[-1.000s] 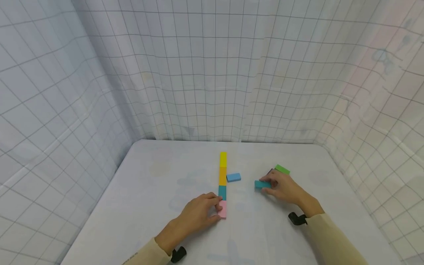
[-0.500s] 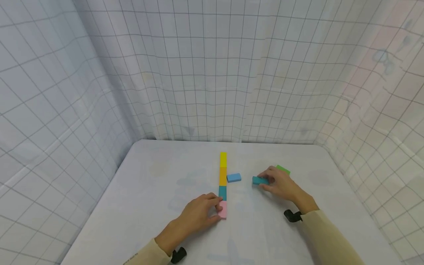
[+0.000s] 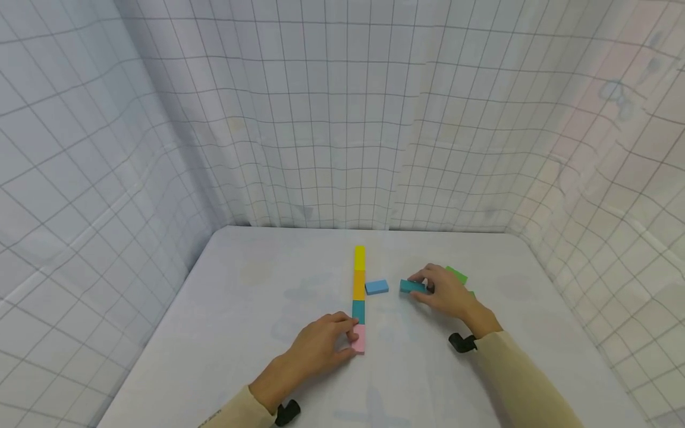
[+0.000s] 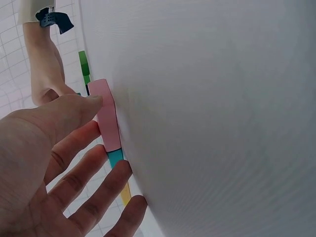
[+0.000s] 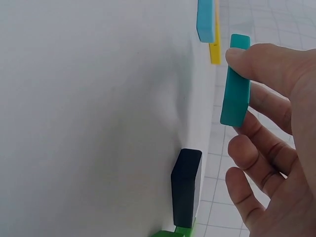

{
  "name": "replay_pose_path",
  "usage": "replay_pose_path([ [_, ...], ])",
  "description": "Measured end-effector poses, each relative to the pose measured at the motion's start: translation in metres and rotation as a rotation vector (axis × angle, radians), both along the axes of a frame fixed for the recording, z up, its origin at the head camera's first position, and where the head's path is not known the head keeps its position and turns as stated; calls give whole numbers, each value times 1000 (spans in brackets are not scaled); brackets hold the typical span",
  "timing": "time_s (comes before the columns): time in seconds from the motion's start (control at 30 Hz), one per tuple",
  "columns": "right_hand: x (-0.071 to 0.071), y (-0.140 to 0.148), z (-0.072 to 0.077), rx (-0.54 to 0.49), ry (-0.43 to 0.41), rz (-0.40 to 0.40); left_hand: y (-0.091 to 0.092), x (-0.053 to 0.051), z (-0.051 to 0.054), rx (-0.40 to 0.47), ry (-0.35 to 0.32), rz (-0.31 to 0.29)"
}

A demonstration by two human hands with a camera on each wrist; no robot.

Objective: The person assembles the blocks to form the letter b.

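A pink block (image 3: pixel 360 339) forms the near end of a straight row with a teal block (image 3: pixel 358 311), an orange block (image 3: pixel 359 285) and a yellow block (image 3: pixel 360 258). My left hand (image 3: pixel 318 345) rests at the row's left side, its thumb and loosely bent fingers touching the pink block (image 4: pixel 109 118) and reaching the row's teal block (image 4: pixel 115 157). My right hand (image 3: pixel 446 291) pinches another teal block (image 3: pixel 412 286) between thumb and fingers; the right wrist view shows this block (image 5: pixel 237 94) raised off the table. A light blue block (image 3: pixel 377 287) lies between it and the row.
Behind and beside my right hand lie green blocks (image 3: pixel 456 274). A dark block (image 5: pixel 186 187) shows near them in the right wrist view. White gridded curtains (image 3: pixel 332 119) surround the white table (image 3: pixel 257 309) at the back and sides.
My right hand has moved left and slightly away from me with the teal block, closer to the light blue one. My left hand has stayed in place.
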State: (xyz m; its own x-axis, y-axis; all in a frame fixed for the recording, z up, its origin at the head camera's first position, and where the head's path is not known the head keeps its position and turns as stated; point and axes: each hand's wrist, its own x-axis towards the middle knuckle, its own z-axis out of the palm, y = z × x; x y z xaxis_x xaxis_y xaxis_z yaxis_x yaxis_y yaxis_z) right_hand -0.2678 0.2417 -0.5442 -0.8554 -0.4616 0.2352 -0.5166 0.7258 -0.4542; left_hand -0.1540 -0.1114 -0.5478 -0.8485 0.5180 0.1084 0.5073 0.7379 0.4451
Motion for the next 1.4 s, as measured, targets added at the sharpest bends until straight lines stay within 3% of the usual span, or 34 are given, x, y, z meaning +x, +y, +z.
replay_pose_path([
  [0.5, -6, -10, -4, 43, -43, -27, 1, 2, 1, 6, 12, -6],
  [0.73, -9, -16, -7, 68, -25, -24, 1, 1, 1, 2, 30, -13],
  [1.4, -18, -26, -14, 84, -118, -52, 1, 1, -1, -8, -5, -4],
])
